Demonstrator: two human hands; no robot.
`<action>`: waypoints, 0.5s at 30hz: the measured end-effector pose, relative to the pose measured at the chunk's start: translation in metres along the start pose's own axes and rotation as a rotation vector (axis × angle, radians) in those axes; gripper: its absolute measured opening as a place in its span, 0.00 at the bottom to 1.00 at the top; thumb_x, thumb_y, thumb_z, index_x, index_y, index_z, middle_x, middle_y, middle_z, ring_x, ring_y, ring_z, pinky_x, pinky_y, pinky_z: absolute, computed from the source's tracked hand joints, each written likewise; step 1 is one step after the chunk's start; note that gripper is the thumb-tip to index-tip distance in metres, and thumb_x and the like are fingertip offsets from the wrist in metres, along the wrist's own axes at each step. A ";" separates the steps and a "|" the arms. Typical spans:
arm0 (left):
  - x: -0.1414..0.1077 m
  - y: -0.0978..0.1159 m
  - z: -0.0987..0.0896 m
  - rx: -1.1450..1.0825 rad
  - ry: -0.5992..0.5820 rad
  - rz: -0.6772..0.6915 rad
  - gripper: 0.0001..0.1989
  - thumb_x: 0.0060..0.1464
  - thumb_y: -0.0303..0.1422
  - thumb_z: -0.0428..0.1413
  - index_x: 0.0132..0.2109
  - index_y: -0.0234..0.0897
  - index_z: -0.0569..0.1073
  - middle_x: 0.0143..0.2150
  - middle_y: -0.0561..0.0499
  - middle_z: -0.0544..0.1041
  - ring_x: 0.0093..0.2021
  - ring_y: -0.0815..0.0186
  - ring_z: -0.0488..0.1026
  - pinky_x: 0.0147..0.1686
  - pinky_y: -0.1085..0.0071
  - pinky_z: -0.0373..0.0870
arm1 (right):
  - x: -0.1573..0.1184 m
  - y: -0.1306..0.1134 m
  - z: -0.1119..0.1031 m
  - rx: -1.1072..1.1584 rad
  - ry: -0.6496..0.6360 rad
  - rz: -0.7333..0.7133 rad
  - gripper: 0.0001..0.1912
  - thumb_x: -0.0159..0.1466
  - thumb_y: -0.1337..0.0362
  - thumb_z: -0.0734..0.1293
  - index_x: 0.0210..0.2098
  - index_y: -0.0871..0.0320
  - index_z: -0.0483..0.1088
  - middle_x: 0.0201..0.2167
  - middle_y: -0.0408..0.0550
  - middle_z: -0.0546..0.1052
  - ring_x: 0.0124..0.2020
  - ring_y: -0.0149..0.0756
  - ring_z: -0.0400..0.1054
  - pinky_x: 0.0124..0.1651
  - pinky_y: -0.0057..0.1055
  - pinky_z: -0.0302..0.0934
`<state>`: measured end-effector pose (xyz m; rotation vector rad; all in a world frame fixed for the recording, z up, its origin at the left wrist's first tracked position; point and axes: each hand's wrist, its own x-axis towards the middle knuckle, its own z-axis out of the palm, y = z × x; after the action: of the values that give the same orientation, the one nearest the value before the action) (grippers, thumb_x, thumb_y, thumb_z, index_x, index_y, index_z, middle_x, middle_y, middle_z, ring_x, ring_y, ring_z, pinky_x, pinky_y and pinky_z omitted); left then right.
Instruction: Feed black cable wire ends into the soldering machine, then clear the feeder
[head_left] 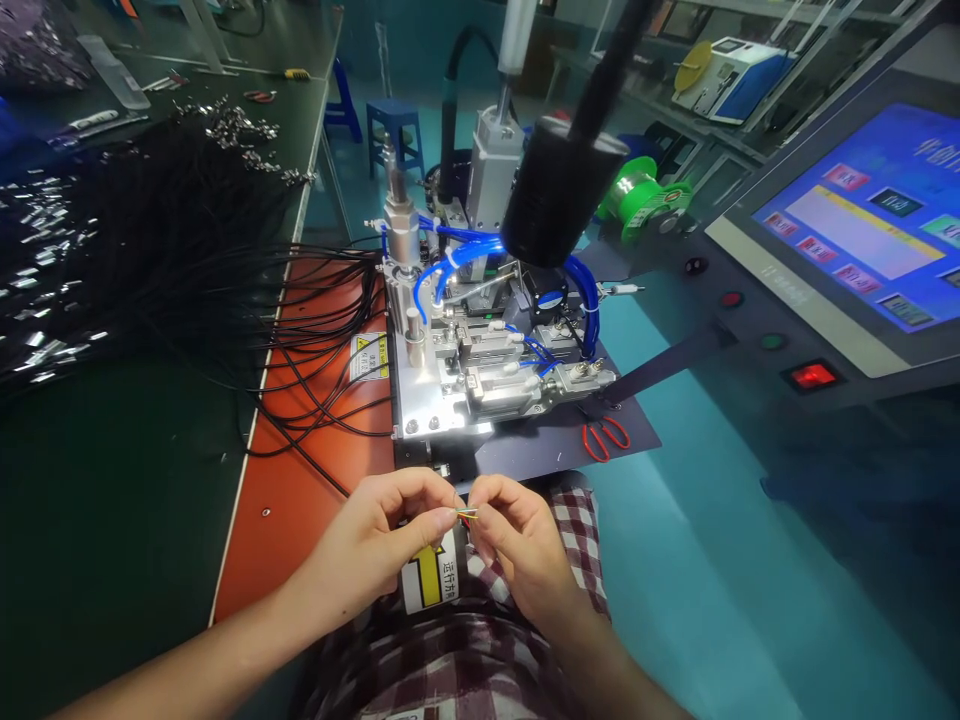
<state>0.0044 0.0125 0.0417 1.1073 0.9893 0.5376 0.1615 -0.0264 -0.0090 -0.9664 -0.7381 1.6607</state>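
Note:
Between my two hands, in front of the machine, are the thin coloured wires (466,514) of a cable end, with green, yellow and red strands showing. My left hand (401,525) is closed, its thumb and forefinger pinching these wires from the left. From the other side, the fingertips of my right hand (517,530) pinch the wires' right ends. A black cable (319,468) runs from the left toward my left hand; where it joins the wires is hidden. Just beyond my hands stands a metal bench machine (435,400) with cylinders and blue air tubes.
Many black cables (195,240) with shiny ends lie on the dark table (112,540) at left. Red-handled scissors (606,438) rest on the machine's base, right. A control screen (870,220) and a green solder spool (641,195) stand farther right. A black cylinder (559,190) hangs above the machine.

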 end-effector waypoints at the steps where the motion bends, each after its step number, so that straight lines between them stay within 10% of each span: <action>1: 0.000 0.000 0.000 -0.023 -0.006 -0.004 0.07 0.52 0.35 0.57 0.32 0.35 0.73 0.24 0.56 0.69 0.25 0.73 0.63 0.25 0.78 0.59 | 0.000 0.001 0.001 0.006 0.009 0.003 0.10 0.58 0.58 0.69 0.29 0.58 0.67 0.16 0.35 0.62 0.16 0.22 0.51 0.19 0.23 0.45; 15: 0.003 0.001 -0.002 0.149 -0.044 -0.047 0.10 0.53 0.37 0.55 0.33 0.34 0.73 0.25 0.55 0.68 0.25 0.72 0.61 0.24 0.76 0.57 | 0.003 -0.008 -0.001 -0.098 -0.136 -0.005 0.10 0.64 0.57 0.63 0.30 0.57 0.62 0.18 0.35 0.59 0.17 0.23 0.49 0.21 0.25 0.43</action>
<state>0.0043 0.0156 0.0413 1.2203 1.0271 0.4053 0.1650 -0.0209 -0.0038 -0.9260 -0.9196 1.7111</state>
